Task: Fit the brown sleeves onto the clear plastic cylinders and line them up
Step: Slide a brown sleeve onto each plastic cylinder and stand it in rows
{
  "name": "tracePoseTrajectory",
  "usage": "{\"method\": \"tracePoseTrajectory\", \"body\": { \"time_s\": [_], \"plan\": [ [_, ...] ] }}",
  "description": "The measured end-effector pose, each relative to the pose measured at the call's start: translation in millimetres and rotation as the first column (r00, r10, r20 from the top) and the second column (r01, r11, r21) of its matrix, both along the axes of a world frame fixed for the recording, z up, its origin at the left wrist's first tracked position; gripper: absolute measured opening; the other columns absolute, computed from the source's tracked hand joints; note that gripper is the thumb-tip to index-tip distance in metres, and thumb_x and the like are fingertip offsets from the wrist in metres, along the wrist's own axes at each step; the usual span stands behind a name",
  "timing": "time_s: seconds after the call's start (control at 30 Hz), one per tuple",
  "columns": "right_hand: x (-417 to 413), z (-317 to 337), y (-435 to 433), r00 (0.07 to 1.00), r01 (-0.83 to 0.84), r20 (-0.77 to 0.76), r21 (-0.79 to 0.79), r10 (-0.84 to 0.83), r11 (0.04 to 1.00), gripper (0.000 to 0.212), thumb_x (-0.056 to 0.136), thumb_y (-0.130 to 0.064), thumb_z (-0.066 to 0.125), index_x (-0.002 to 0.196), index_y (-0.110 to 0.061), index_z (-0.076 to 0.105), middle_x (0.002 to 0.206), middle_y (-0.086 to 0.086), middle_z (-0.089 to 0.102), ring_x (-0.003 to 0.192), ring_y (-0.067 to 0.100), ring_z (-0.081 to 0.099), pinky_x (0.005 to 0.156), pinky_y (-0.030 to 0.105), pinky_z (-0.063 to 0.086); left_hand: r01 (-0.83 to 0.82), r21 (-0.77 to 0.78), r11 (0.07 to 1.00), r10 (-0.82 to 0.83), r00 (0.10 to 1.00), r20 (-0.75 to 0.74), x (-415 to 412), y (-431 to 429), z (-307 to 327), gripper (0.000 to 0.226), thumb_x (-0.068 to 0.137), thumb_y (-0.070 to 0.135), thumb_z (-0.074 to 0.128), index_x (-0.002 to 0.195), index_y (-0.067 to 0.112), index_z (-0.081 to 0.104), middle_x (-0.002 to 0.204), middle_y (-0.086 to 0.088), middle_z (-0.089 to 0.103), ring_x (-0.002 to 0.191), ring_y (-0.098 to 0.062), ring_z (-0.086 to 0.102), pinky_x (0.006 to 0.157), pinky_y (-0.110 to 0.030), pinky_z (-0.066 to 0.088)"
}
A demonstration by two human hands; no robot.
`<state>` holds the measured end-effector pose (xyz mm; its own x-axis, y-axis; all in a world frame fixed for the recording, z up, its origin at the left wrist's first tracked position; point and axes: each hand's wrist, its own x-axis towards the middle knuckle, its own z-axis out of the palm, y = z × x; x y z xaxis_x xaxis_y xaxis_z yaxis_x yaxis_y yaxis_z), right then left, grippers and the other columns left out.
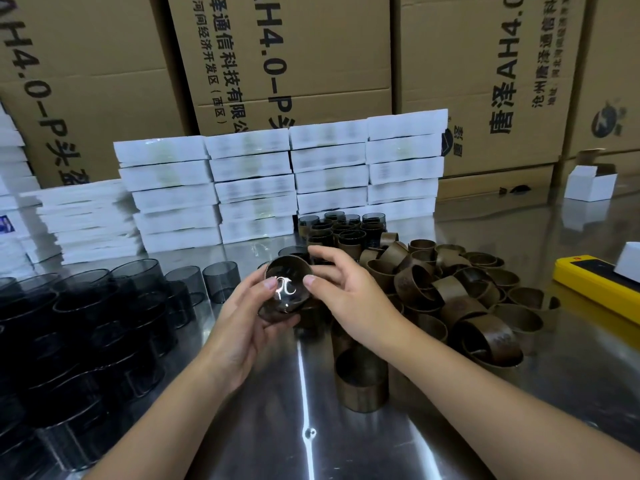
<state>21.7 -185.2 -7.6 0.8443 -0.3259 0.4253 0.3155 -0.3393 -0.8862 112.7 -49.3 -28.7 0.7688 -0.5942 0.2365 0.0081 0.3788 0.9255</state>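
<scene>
The cylinder [287, 289], with a brown sleeve around it, is held up above the steel table [346, 445], tilted so one round end faces the camera (a bright glare sits on that end). The left hand [242, 327] cups it from below and from the left, fingers curled under its wall and thumb laid on the near rim. The right hand [343, 285] grips it from the right, thumb pressed on the rim and fingers arched over the top. Just right of the hands lies a loose pile of brown sleeves [450, 289], some standing on end, some tipped over. Behind the hands stands a tight group of sleeved cylinders [341, 230]. To the left, bare clear cylinders [104, 306] stand massed together. Stacks of white boxes [277, 181] line the back, in front of cardboard cartons [311, 64]. A yellow device [595, 275] lies at the right edge.
</scene>
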Motion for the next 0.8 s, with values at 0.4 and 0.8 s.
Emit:
{"method": "tracePoseTrajectory", "body": {
  "time_s": [0.4,0.8],
  "plan": [
    [-7.3,5.5,-2.9,0.999,0.033,0.033,-0.124,-0.030,0.992,0.028,0.096,-0.009,0.048,0.109,-0.033,0.054,0.105,-0.003,0.072,0.103,0.010,0.064,0.096,0.036,0.049,-0.079,0.046,0.996,0.074,0.992,0.100,-0.7,2.0,-0.2,0.060,0.069,0.017,0.064,0.128,0.016,0.060,0.111,-0.013,0.071,0.102,-0.031,0.069,0.081,-0.044,0.057],
    [-6.9,5.6,-3.9,0.997,0.057,0.056,-0.210,-0.046,0.976,0.032,0.095,-0.004,0.046,0.101,-0.035,0.054,0.098,0.000,0.073,0.083,-0.003,0.060,0.086,0.027,0.049,-0.098,0.060,0.993,0.092,0.990,0.103,-2.2,3.6,0.7,0.045,0.083,0.000,0.064,0.122,0.021,0.065,0.111,-0.014,0.071,0.101,-0.032,0.069,0.067,-0.031,0.058]
  ]
}}
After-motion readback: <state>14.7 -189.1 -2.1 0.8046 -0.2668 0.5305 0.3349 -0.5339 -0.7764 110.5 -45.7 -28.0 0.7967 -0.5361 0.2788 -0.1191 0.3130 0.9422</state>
